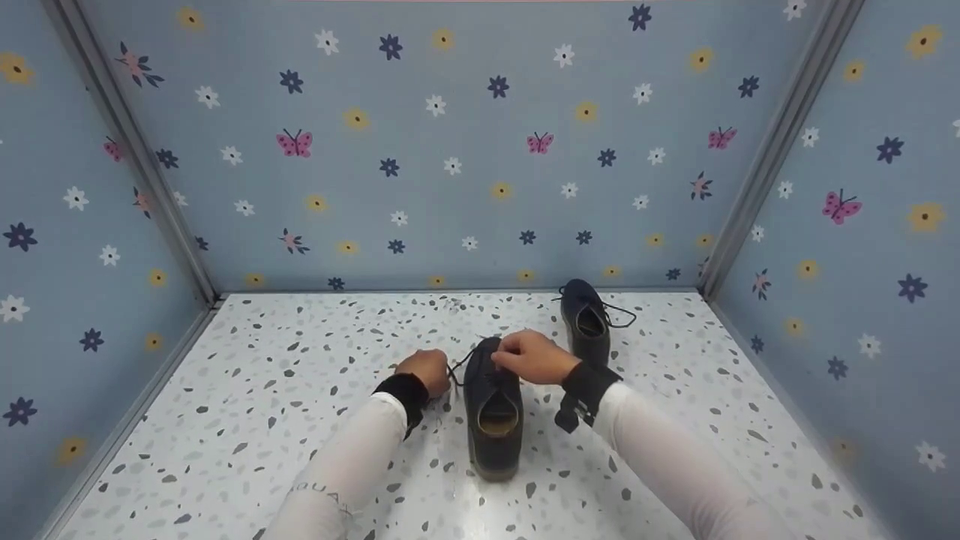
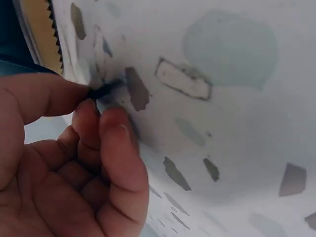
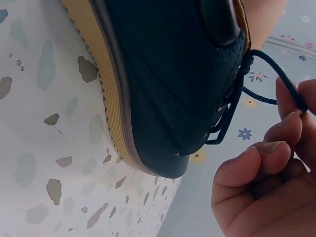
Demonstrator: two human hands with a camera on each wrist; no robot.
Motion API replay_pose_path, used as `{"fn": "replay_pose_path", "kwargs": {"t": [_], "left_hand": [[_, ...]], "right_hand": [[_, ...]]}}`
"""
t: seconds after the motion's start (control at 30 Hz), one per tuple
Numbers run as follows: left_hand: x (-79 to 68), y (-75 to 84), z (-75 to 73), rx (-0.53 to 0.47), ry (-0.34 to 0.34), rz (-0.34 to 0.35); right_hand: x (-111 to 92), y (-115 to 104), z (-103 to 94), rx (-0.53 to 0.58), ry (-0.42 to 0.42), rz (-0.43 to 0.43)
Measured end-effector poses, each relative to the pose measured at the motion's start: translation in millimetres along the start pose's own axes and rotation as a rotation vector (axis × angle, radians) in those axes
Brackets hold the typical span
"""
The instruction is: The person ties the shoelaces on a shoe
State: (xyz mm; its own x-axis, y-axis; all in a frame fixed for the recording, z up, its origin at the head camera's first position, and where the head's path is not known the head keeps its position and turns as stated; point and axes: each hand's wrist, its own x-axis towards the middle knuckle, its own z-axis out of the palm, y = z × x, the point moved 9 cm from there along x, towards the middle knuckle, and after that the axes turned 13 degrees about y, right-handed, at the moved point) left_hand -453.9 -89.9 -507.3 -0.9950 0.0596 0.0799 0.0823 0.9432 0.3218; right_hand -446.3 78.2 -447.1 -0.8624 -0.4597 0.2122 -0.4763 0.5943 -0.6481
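Note:
A dark blue lace-up shoe [image 1: 495,459] stands on the speckled surface, toe pointing away, between my two hands. On its left side, my left hand [image 1: 424,370] pinches one shoelace between thumb and forefinger; the lace's end [image 2: 106,90] sticks out past the fingertips in the left wrist view. Over the front of the shoe, my right hand [image 1: 535,356] pinches the other part of the shoelace [image 3: 269,58], drawn out from the eyelets. The right wrist view shows the dark side of the shoe [image 3: 158,84] and its pale ridged sole [image 3: 101,69].
A second matching shoe [image 1: 577,300] stands farther back on the right, beyond my right wrist, with a loose lace looped at its side. Blue flower-patterned panels [image 1: 465,225] wall in the back and both sides of the white speckled surface [image 1: 300,420].

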Motion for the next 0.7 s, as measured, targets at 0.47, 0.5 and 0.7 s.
{"fn": "replay_pose_path", "kwargs": {"t": [0.47, 0.5, 0.7], "left_hand": [[-0.3, -14.4, -40.5, -0.211, 0.042, 0.014], [0.2, -14.6, -42.5, -0.232, 0.056, 0.018], [-3.3, -14.4, -52.8, -0.302, 0.121, 0.022]], "right_hand": [[4.7, 4.6, -9.7, -0.023, 0.069, 0.042], [5.1, 5.1, -9.8, -0.025, 0.068, 0.048], [6.7, 5.2, -11.5, -0.022, 0.067, 0.062]]}}
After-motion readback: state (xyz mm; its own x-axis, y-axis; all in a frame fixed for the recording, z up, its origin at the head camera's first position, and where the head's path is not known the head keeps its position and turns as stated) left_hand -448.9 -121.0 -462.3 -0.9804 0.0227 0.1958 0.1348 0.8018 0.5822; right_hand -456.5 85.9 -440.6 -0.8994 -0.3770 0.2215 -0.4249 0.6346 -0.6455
